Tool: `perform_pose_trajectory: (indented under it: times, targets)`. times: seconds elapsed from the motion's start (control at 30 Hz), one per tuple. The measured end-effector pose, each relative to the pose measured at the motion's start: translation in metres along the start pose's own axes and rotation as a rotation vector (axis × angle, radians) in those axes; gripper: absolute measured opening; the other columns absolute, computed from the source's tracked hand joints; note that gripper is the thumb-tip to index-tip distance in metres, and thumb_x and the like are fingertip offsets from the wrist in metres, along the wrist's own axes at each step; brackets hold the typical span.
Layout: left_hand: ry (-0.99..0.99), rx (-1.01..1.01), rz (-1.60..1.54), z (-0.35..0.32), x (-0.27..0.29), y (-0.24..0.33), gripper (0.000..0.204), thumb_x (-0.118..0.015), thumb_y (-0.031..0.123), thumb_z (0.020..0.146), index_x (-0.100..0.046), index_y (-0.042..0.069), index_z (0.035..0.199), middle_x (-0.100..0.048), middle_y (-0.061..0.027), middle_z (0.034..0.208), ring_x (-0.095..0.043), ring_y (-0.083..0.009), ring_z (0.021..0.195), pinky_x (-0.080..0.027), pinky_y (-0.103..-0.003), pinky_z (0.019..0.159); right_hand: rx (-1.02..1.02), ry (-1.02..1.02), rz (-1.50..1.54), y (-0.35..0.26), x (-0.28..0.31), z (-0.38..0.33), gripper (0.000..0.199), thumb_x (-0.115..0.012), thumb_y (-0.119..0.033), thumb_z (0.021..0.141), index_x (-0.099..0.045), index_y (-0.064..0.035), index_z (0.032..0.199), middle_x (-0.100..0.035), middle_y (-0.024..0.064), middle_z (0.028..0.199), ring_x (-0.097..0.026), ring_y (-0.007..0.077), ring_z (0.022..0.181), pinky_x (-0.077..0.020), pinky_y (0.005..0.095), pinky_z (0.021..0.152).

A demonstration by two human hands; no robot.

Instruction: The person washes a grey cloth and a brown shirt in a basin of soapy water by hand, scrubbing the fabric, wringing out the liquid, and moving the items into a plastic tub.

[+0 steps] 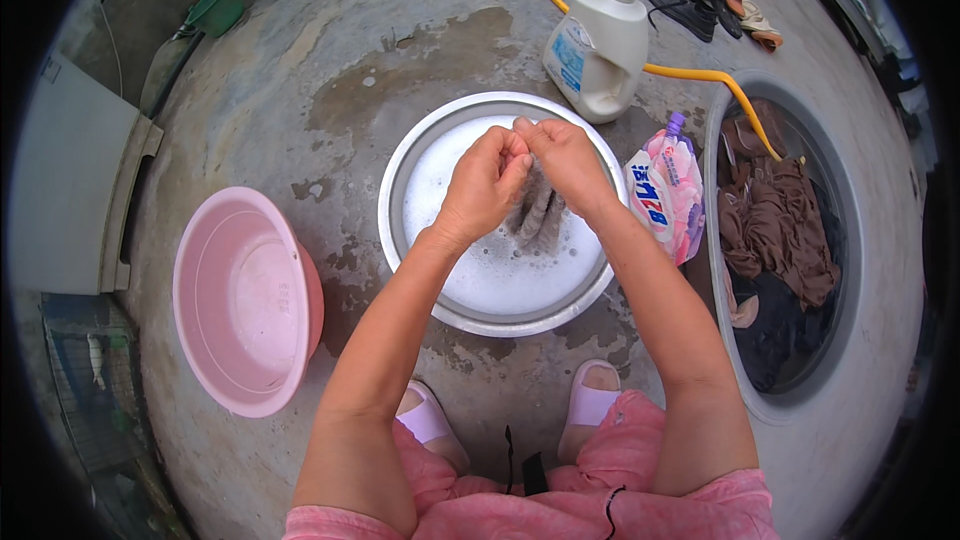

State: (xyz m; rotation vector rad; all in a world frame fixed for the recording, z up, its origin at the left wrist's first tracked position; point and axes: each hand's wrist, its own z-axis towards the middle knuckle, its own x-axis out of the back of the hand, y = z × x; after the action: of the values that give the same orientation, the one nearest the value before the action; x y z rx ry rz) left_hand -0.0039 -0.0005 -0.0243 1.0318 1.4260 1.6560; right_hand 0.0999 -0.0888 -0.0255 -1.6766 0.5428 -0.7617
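Pinching the grey cloth (540, 218) between two bare hands, low over the round metal basin (505, 322). Pressing thumb and fingers together on the left hand (485, 183), and closing just as narrowly on the right hand (572, 164), with both sets of fingertips nearly meeting. Hiding the exact grip behind the knuckles, so leaving the amount of cloth in each pinch impossible to tell.

Hanging just below the fingertips, on the side toward the body. Running lengthwise from the pinch back toward the body and slightly to the right, in close, parallel folds. Lying between the hands, but nearer the right, close along its inner edge. Seemingly reaching the white suds (505, 285) at the loose end, inside the basin rim.

Standing beyond the basin, to the right: a white detergent jug (620, 35). Sitting just beside the rim, also on the right: a pink pouch with a purple cap (668, 185). Resting farther right: a grey tub (853, 250) containing a brown garment (780, 230). Lying well apart to the left: a pink plastic basin (245, 290).
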Motion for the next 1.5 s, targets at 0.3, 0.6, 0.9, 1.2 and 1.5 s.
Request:
perform_pose_trajectory:
  times: [0.3,0.6,0.9,1.2,1.5]
  targets:
    - [-0.089,0.061,-0.095,-0.003,-0.005,0.02,0.009,-0.059,0.009,0.085,-0.052,0.003,0.085,-0.053,0.0008,0.072,-0.05,-0.0064,0.057,-0.042,-0.021,0.053,-0.206,-0.133,0.372,0.001,0.027,0.009,0.033,-0.047,-0.035,0.092,-0.057,-0.0033,0.088,-0.057,0.003,0.077,-0.051,0.0092,0.068,-0.0431,0.0265,0.061]
    - [0.054,0.094,-0.078,-0.001,-0.002,0.008,0.013,-0.06,0.014,0.085,-0.054,0.002,0.088,-0.056,-0.0009,0.075,-0.055,-0.0078,0.059,-0.042,-0.02,0.054,-0.24,-0.219,0.535,-0.008,0.024,0.002,0.031,-0.046,-0.034,0.092,-0.056,-0.0052,0.087,-0.057,0.002,0.078,-0.052,0.0099,0.068,-0.0442,0.0271,0.061]
    - [0.241,0.164,-0.029,-0.003,-0.011,0.014,0.015,-0.062,0.013,0.081,-0.053,0.002,0.078,-0.055,-0.0016,0.071,-0.053,-0.0078,0.053,-0.039,-0.021,0.046,0.006,-0.118,0.221,-0.001,0.007,0.003,0.033,-0.049,-0.034,0.089,-0.055,-0.0042,0.078,-0.051,0.0009,0.069,-0.044,0.0104,0.063,-0.0391,0.0269,0.058]
    - [0.265,0.288,-0.147,0.0,-0.012,0.017,0.015,-0.056,0.011,0.08,-0.049,0.004,0.069,-0.052,-0.0024,0.059,-0.052,-0.009,0.048,-0.038,-0.021,0.042,0.173,-0.001,-0.054,-0.007,-0.009,-0.006,0.036,-0.049,-0.035,0.089,-0.052,-0.0016,0.075,-0.051,0.0046,0.061,-0.045,0.0129,0.058,-0.0405,0.0316,0.056]
    - [0.195,0.351,-0.226,0.0,-0.015,0.018,0.011,-0.047,0.008,0.083,-0.05,0.001,0.074,-0.054,-0.0062,0.06,-0.053,-0.0111,0.048,-0.042,-0.023,0.044,-0.037,-0.145,0.429,0.0,0.0,-0.004,0.029,-0.047,-0.031,0.091,-0.05,-0.0037,0.081,-0.051,-0.0003,0.074,-0.045,0.0092,0.067,-0.0406,0.0262,0.063]
